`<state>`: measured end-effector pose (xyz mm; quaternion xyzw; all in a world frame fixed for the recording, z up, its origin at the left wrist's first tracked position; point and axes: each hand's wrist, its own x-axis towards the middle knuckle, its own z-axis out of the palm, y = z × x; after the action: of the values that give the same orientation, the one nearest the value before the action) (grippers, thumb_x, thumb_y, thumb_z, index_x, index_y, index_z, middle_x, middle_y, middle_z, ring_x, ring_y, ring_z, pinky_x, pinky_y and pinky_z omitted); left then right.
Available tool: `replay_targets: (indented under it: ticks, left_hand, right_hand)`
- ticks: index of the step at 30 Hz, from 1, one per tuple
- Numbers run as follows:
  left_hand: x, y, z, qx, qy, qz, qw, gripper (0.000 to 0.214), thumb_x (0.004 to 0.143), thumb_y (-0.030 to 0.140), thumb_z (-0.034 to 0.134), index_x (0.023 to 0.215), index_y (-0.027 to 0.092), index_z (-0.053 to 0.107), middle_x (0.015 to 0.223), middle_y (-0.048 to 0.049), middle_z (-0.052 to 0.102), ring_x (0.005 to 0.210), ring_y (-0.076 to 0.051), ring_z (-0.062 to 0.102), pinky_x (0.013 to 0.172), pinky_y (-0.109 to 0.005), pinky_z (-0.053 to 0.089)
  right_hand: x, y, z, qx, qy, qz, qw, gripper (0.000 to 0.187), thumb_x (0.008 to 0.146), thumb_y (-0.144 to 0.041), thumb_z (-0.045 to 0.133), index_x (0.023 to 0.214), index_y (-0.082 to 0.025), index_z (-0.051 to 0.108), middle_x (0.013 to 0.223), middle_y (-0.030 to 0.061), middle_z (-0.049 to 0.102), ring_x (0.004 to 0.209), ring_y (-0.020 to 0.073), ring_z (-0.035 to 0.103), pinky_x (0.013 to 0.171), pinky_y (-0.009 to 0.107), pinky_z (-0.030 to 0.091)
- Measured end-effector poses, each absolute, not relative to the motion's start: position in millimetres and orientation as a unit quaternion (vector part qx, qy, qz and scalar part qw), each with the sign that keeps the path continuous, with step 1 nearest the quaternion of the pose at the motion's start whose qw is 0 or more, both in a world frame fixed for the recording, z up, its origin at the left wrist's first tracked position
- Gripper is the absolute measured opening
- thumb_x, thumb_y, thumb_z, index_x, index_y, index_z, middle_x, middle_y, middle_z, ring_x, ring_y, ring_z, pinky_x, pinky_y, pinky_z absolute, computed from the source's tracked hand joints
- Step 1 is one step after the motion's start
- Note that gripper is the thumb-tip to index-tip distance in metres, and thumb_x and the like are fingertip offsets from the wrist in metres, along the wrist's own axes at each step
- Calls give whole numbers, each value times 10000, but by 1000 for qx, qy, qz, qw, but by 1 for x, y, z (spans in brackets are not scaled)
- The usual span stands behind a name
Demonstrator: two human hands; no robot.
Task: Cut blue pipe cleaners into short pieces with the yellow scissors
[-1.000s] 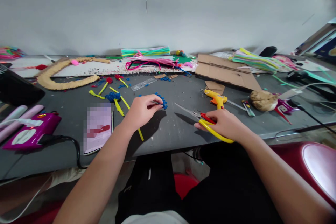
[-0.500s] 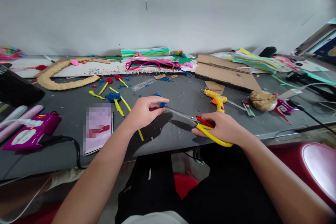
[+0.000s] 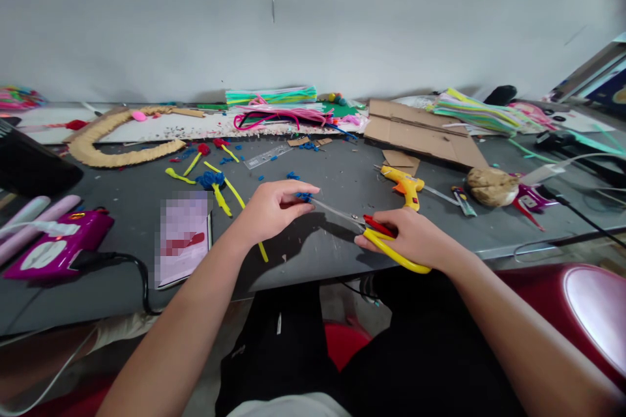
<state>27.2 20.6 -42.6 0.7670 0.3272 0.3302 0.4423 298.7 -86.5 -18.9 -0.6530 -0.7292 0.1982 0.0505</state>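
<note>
My left hand [image 3: 268, 208] pinches a small blue pipe-cleaner piece [image 3: 304, 196] just above the grey table [image 3: 337, 176]. My right hand [image 3: 415, 238] grips the yellow and red handles of a pair of scissors [image 3: 364, 229]. The scissor blades point left and their tips meet the blue piece at my left fingertips. A yellow pipe-cleaner stem [image 3: 263, 250] sticks out below my left hand. More blue and yellow pipe-cleaner flowers [image 3: 212, 181] lie to the left.
A yellow glue gun [image 3: 403, 184] lies behind my right hand. A phone [image 3: 182, 236] and a purple glue gun [image 3: 59, 246] sit at the left. Cardboard sheets [image 3: 420, 133], stacked pipe cleaners [image 3: 271, 96], a clear ruler [image 3: 267, 157] and a tan curved shape [image 3: 117, 137] lie further back.
My right hand has brought the scissors leftward until the blade tips reach the blue piece in my left fingers. The left hand has dropped slightly toward me.
</note>
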Motion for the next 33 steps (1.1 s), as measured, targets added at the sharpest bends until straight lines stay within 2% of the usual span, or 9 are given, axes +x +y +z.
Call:
replay_targets:
  ticks: [20,28,33]
  left_hand:
    - [27,21,-45,765,320,323,456,284,826,322,761,1082,201,771,1114,-71,764,941,-202,744,872,-308,602]
    - [26,21,-45,758,333,294,477,334,808,347,772,1109,200,761,1140,-85,756,937,-224,748,862,-334,596]
    - [26,22,-45,759,339,278,481,364,799,352,777,1140,227,753,1199,-77,735,903,-217,753,831,-326,596]
  right_hand:
    - [300,-85,-21,-645,-728,223,58,531,844,-712,564,672,-211,594,602,1,572,572,138,473,536,285,273]
    - [298,-84,-21,-631,-743,214,57,549,861,-704,544,630,-206,555,552,-7,509,552,131,431,533,281,254]
    - [294,-86,-20,-640,-751,158,39,566,867,-706,524,599,-208,506,533,0,496,542,133,414,550,289,251]
